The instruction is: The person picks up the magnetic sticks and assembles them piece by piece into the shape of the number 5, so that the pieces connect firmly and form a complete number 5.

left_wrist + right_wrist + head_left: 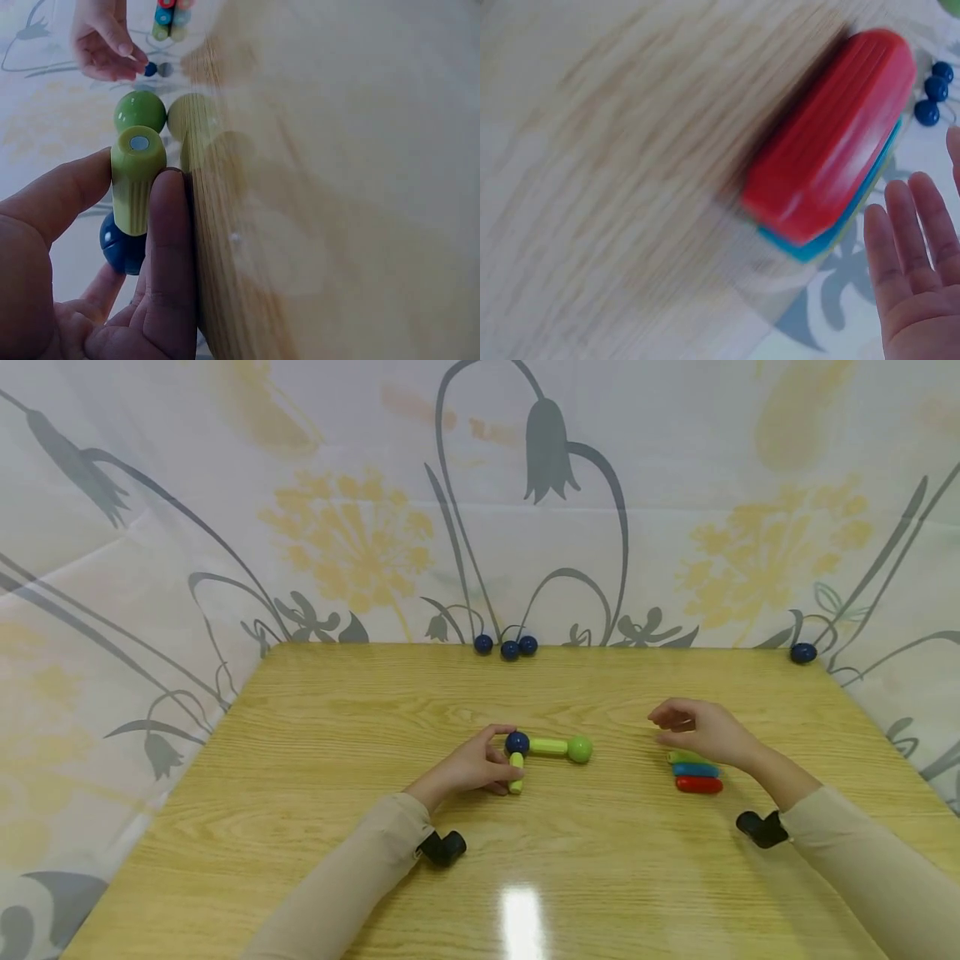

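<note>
My left hand (468,767) pinches a short yellow-green magnetic rod (133,191) between thumb and fingers; a small metal disc shows at its end. The rod's far end meets a dark blue ball (517,742), which a finger touches. From that ball a second yellow-green rod (548,746) runs right to a light green ball (580,749). My right hand (701,727) holds nothing, its fingers loosely bent in the head view. It hovers over a row of loose rods: a yellow-green one (681,757) partly covered by the hand, a blue one (696,770) and a red one (699,785).
Three dark blue balls (510,650) sit together at the back edge of the wooden table (337,718). One more dark blue ball (803,652) is at the back right corner. A flower-patterned cloth (360,460) hangs behind the table.
</note>
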A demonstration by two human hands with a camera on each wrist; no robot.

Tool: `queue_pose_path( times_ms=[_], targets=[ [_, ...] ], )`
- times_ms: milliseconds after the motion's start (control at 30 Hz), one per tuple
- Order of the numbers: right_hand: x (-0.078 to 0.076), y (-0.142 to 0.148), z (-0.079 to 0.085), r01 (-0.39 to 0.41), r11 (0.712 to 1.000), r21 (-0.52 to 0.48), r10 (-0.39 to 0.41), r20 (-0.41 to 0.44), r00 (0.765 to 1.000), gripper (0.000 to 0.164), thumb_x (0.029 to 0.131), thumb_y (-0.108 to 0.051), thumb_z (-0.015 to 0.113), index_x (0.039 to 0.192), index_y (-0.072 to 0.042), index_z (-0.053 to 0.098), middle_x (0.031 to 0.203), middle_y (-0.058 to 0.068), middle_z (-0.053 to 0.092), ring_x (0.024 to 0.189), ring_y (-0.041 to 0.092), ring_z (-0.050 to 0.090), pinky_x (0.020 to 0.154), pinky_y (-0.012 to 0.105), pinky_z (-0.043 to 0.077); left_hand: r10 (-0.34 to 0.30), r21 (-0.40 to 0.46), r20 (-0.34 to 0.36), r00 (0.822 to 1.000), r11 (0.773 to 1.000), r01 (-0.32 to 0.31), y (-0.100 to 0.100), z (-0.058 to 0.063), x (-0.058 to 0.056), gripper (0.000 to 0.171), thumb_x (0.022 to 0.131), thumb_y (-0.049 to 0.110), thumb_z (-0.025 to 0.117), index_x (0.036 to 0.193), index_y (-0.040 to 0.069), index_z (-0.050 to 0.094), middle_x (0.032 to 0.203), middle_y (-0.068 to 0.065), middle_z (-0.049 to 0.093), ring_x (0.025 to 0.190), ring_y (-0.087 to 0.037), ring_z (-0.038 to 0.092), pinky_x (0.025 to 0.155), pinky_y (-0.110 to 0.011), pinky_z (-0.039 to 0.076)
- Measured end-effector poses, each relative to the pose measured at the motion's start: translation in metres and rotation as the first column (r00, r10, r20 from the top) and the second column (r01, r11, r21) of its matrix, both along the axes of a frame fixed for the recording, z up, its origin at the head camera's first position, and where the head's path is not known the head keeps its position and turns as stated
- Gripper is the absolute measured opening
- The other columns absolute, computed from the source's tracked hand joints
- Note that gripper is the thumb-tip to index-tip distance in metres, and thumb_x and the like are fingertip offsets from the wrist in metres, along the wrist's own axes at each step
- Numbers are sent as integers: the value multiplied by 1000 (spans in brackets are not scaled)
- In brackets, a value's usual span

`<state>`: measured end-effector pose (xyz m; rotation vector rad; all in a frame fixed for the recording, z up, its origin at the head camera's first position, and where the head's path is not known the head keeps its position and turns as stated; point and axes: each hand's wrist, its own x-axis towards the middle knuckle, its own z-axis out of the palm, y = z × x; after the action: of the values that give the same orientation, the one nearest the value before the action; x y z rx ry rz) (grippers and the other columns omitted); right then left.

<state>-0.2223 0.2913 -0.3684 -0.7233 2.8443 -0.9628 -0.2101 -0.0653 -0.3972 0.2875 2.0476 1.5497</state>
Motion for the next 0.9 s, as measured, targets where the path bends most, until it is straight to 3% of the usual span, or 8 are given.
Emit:
queue_pose_path(
  times_ms=[267,400,533,667,767,900],
  targets=[
    [-7,27,-3,77,997,21,-77,-11,997,25,88,-13,66,108,2,62,101,17,64,90,30,61,73,31,53,4,-1,-8,1000,1000,-4,0,2,0,71,86,7,68,145,12,29,92,-13,60,72,-20,62,66,-35,55],
    [-10,44,-2,135,990,46,-134,-16,991,27,88,-14,66,109,3,62,102,19,63,89,26,62,72,24,51,10,-4,-12,1000,1000,-10,0,0,-1,71,85,7,68,145,12,29,91,-13,60,71,-21,63,66,-35,55],
    [-16,59,-5,184,982,43,-184,-2,983,32,90,-17,64,113,4,59,105,23,61,85,6,58,69,19,48,14,-3,-12,1000,1000,-14,-2,-1,-2,71,85,6,69,144,12,30,91,-13,60,70,-21,63,66,-35,56],
    [-22,77,-9,239,971,15,-240,30,970,39,91,-20,63,118,6,55,111,28,57,80,-14,46,66,17,46,14,-4,-11,1000,1000,-14,-3,0,-1,70,85,6,68,144,12,30,89,-13,61,69,-20,63,66,-35,56],
    [-27,95,-10,271,962,-17,-270,45,962,44,92,-20,61,123,8,48,113,30,54,79,-17,43,64,15,45,7,-3,-14,1000,1000,-7,-3,1,0,69,85,5,68,144,11,30,89,-13,61,70,-22,64,65,-35,56],
    [-33,121,-13,312,947,-75,-309,41,950,48,92,-18,61,127,9,41,111,23,54,79,-19,42,62,12,44,-1,-3,-13,1000,1000,1,-2,-2,1,69,85,5,68,143,10,31,90,-13,61,69,-23,65,65,-35,56]
  ],
)
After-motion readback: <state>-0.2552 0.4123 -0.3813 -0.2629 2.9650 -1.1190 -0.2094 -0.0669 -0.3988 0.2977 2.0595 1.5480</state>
